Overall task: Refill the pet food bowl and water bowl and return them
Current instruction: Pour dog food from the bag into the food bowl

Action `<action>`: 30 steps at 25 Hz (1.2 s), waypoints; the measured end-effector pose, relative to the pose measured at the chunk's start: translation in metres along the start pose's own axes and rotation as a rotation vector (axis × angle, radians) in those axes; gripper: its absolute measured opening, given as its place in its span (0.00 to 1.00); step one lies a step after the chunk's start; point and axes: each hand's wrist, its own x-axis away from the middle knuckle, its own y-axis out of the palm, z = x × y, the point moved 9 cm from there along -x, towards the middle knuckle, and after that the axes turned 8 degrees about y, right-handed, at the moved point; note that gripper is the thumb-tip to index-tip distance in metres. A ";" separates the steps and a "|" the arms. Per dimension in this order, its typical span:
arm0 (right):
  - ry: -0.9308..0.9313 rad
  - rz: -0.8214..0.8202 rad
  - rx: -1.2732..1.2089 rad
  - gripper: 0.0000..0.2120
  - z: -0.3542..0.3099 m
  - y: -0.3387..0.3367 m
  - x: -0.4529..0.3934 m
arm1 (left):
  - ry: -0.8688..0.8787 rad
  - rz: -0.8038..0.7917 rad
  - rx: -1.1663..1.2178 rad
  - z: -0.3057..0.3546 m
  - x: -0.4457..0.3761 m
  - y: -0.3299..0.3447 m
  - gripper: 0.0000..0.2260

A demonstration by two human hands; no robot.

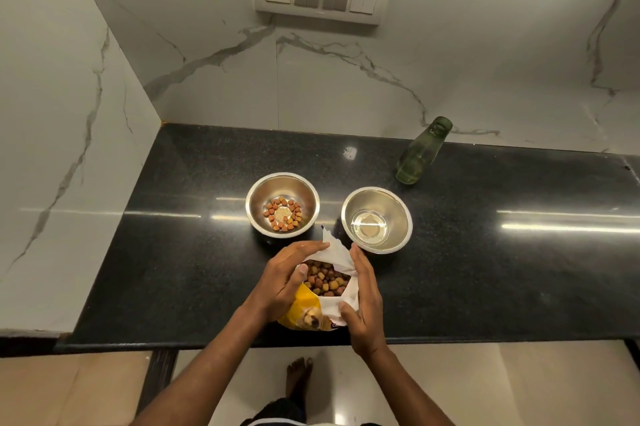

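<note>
Head view over a dark counter point(485, 252). Both hands are gripping an open kibble bag point(325, 290) at 6 o'clock: the left hand point(287, 282) is curling round the bag's left side with the thumb over the rim, and the right hand point(363, 297) is cupping the right side, its thumb pinching the white torn flap. The bag is standing near the counter's front edge, its mouth open and full of kibble.

The food bowl point(282, 206) is sitting just beyond the bag at 11 o'clock, holding only a thin ring of kibble (the bare base is showing at the centre). The water bowl point(376, 219) is sitting beside it at 1 o'clock, holding shallow water across its base. A green bottle point(420, 155) is standing farther off at 2 o'clock, uncapped; its level cannot be judged.

Judged progress: early. The food appears barely topped up, the water low, and returning both bowls is remaining.
</note>
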 end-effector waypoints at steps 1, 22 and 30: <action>0.023 0.010 -0.050 0.44 0.007 0.000 0.000 | -0.022 0.041 0.050 -0.005 0.004 0.001 0.22; 0.207 -0.113 0.674 0.18 -0.150 -0.022 -0.130 | -0.832 0.680 1.073 -0.004 -0.030 0.026 0.29; 0.272 -0.239 1.260 0.27 -0.158 0.008 -0.198 | -1.005 0.708 1.352 0.007 -0.052 0.053 0.28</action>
